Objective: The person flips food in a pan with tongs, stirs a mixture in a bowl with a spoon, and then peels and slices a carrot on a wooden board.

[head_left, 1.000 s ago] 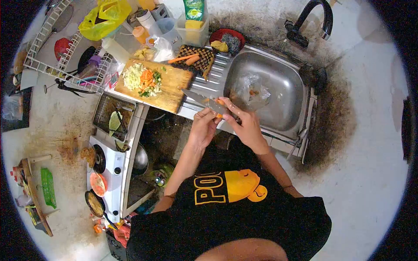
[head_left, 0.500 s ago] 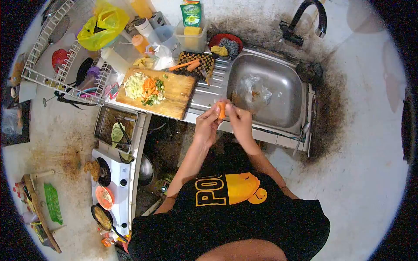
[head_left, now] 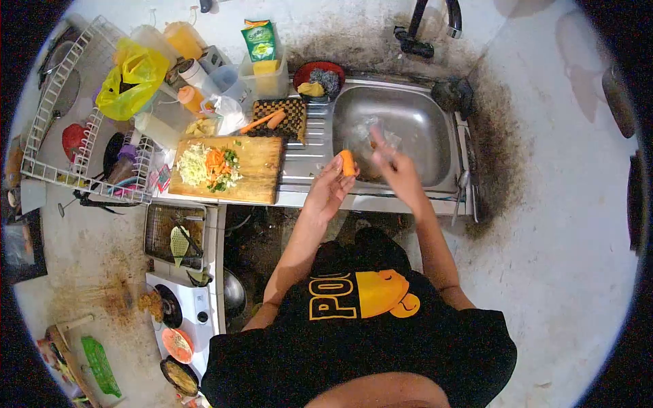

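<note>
My left hand (head_left: 330,187) grips a short orange carrot piece (head_left: 347,163) between thumb and fingers, in front of the sink's drainboard. To its right, my right hand (head_left: 396,171) is raised over the front of the steel sink (head_left: 435,170), blurred by motion; whether it holds something is hard to make out. A clear plastic bag (head_left: 388,139) lies in the basin. On the left, a wooden cutting board (head_left: 262,170) bears chopped pale vegetable (head_left: 194,165), orange pieces (head_left: 216,163) and green pieces (head_left: 221,182). Carrots (head_left: 262,122) rest on a woven mat (head_left: 294,117) behind the board.
A black faucet (head_left: 412,41) rises behind the sink. A red bowl (head_left: 315,69) with scrubbers stands at the back, beside a plastic container (head_left: 266,83). At left are a white dish rack (head_left: 51,166), a yellow bag (head_left: 132,81) and a white stove (head_left: 194,299) with pans.
My right hand has moved away from the carrot piece, to the right and over the sink. My left hand still holds the piece. The camera view has shifted, moving the counter items leftward.
</note>
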Motion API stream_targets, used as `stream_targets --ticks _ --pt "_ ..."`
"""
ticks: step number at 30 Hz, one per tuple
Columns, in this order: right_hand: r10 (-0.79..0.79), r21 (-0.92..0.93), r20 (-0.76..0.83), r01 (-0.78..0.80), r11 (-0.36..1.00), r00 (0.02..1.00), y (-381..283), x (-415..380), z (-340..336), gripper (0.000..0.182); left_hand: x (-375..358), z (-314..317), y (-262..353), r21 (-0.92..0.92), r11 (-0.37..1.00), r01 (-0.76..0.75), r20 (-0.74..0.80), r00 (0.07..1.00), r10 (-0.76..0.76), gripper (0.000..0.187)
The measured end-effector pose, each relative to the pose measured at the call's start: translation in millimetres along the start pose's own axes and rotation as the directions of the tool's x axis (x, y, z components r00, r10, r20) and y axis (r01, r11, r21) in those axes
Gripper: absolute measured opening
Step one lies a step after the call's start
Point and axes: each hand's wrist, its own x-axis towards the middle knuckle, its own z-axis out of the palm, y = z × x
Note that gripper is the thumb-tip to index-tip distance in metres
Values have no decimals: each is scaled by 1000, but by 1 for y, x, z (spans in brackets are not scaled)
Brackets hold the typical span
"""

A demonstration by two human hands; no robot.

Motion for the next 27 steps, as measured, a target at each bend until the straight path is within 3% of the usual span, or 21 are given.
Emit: stream_targets --ticks 4,10,12,14,17,21,23,27 --pt "-19 -50 120 25 998 993 -34 -31 1 47 5 5 0 -72 997 -4 -28 1000 2 27" --pt "-25 -162 31 29 986 999 -40 -39 4 45 8 7 0 40 999 16 -18 1000 -15 31" --pt "-17 -229 16 21 973 1000 -44 -38 4 44 7 17 -1 112 990 -86 -80 992 95 29" --pt "113 -164 24 -107 981 993 -53 -37 2 40 4 27 -2 107 986 -130 -91 986 140 27" --pt "146 -204 -22 -147 968 989 -46 -37 11 37 -2 36 -2 163 966 -201 -73 974 215 22" --pt "80 -100 -93 -89 991 992 -45 -35 22 36 -3 34 -3 193 944 -268 -60 957 284 18" --pt "-40 -42 -233 31 999 972 -39 -32 32 36 -8 39 -6 194 927 -322 -85 936 343 18" --pt "62 50 -201 -53 997 978 -39 -28 41 34 -12 49 -10 257 856 -448 -154 856 493 23"
